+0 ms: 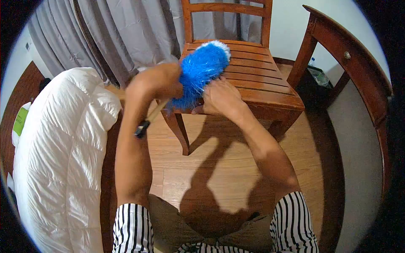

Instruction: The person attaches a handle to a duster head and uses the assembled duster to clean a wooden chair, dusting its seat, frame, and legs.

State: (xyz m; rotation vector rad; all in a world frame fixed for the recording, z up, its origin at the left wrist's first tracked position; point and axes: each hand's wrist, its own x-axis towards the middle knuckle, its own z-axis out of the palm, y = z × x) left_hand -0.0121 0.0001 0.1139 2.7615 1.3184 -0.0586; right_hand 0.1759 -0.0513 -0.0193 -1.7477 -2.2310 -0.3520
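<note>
My left hand [158, 80], somewhat blurred, is closed around the handle of a fluffy blue duster [204, 67] with a white tip. Below that hand the thin pale handle slants down to a black end. The duster's fibres lie over the left part of the slatted seat of a wooden chair [257, 78]. My right hand [222, 98] grips the front edge of this seat, close beside the fibres. Its fingers are on top and its thumb shows under the edge.
On the left is a bed with a white quilt [63, 156]. Grey curtains [122, 33] hang behind. A wooden desk [354, 57] with a small knob stands at the right, near a dark bin [318, 80]. The floor [168, 177] is wood.
</note>
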